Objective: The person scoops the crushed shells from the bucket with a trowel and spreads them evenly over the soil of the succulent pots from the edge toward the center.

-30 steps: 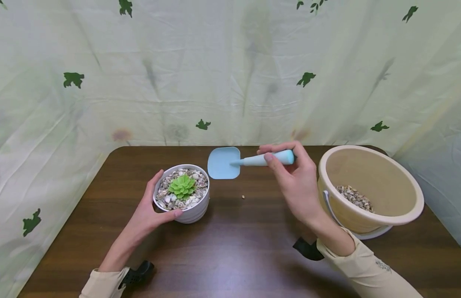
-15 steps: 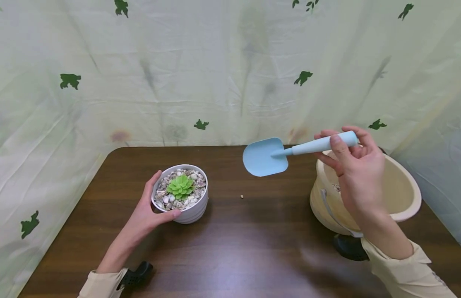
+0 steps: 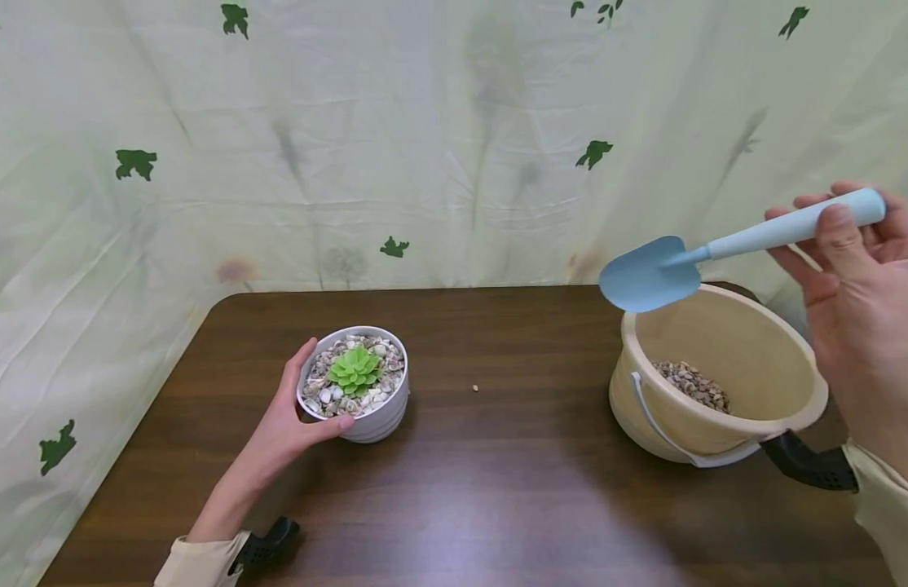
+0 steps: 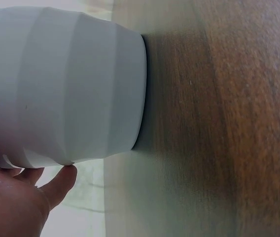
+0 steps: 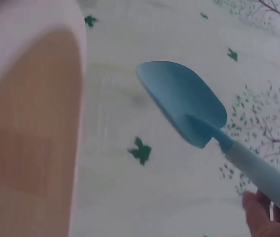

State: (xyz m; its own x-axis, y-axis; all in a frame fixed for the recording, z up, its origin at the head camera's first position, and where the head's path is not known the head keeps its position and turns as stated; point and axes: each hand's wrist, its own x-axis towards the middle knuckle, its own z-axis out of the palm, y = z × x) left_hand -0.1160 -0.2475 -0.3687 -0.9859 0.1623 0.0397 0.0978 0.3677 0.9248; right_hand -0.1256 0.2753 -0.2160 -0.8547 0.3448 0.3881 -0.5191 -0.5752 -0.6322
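Note:
With thumb and fingers, my left hand [image 3: 288, 425] holds a white ribbed flowerpot [image 3: 381, 422] standing on the brown table. A green succulent [image 3: 354, 371] sits in its pale pebbles. In the left wrist view the fingertips touch the side of the pot [image 4: 71, 89]. My right hand [image 3: 861, 297] grips a light blue trowel [image 3: 648, 275] by its handle, up at the right. Its blade points left, over the far-left rim of a beige bucket [image 3: 641, 408]. The right wrist view shows no load on the trowel blade [image 5: 179, 94].
Gravel [image 3: 692, 386] lies in the bottom of the bucket, and its pale handle [image 3: 648, 408] hangs down in front. A single small pebble [image 3: 475, 388] rests on the table [image 3: 483, 489] between pot and bucket. A leaf-print curtain [image 3: 425, 147] hangs behind the table.
My right hand has moved right and up with the trowel, from beside the flowerpot to above the bucket. The left hand has stayed on the pot.

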